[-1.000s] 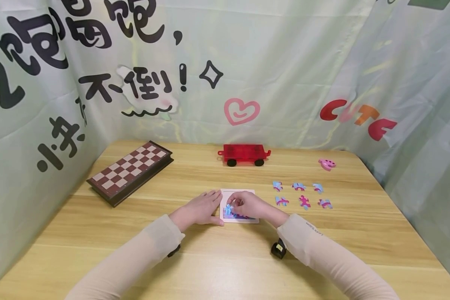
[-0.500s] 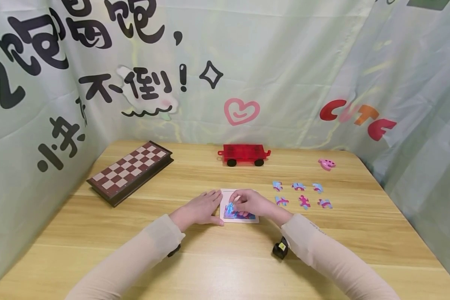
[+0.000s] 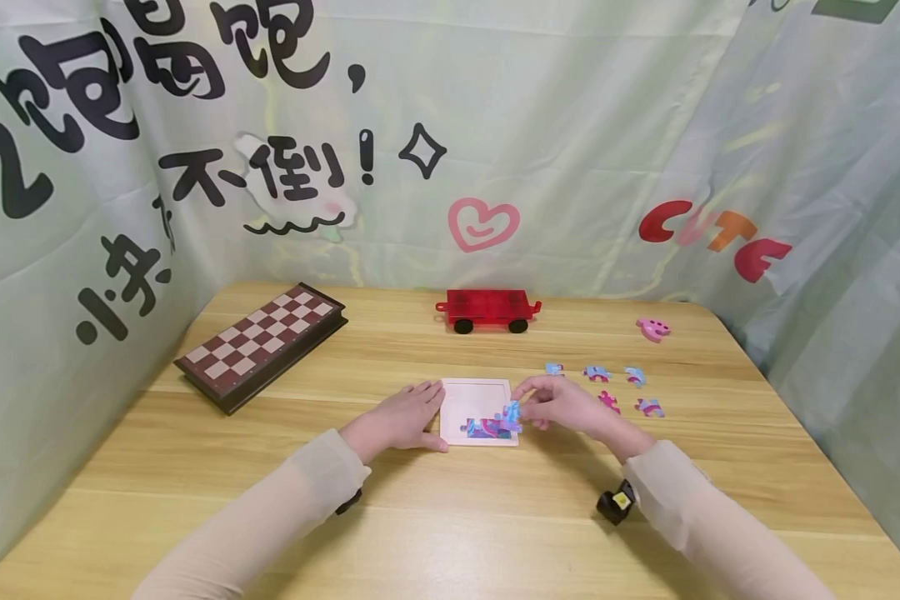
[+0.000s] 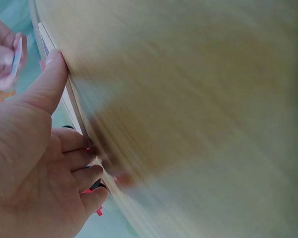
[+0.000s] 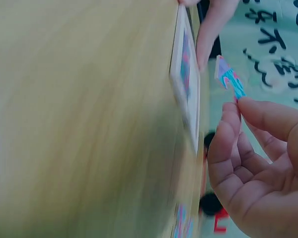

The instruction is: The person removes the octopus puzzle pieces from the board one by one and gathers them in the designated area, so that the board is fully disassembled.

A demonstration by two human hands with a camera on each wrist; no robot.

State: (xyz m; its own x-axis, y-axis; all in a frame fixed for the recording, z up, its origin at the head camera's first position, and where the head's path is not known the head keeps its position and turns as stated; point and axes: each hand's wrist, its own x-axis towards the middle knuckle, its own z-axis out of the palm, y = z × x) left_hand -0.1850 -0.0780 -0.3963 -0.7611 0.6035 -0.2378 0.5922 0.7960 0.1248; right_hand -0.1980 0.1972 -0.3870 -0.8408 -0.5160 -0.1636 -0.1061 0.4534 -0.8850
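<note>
My right hand (image 3: 562,407) pinches a blue, pink and purple jigsaw piece (image 5: 230,79) between thumb and fingertips. In the head view this piece overlaps the right side of a white puzzle tray (image 3: 461,400), and the right wrist view shows it raised above the tray. A short row of joined jigsaw pieces (image 3: 483,428) lies along the tray's near side. At the tray's left edge my left hand (image 3: 405,417) rests with fingers extended, its thumb (image 4: 52,74) against the near left corner.
Several loose jigsaw pieces (image 3: 597,374) lie right of the tray, partly hidden by my right hand. Behind stand a red toy wagon (image 3: 487,308) and a pink palette-shaped piece (image 3: 653,329). A checkered board box (image 3: 262,342) sits at the left.
My right hand has moved right, carrying the jigsaw piece from the tray's left part to its right side. The tray's near left corner now shows bare. My left hand has stayed still.
</note>
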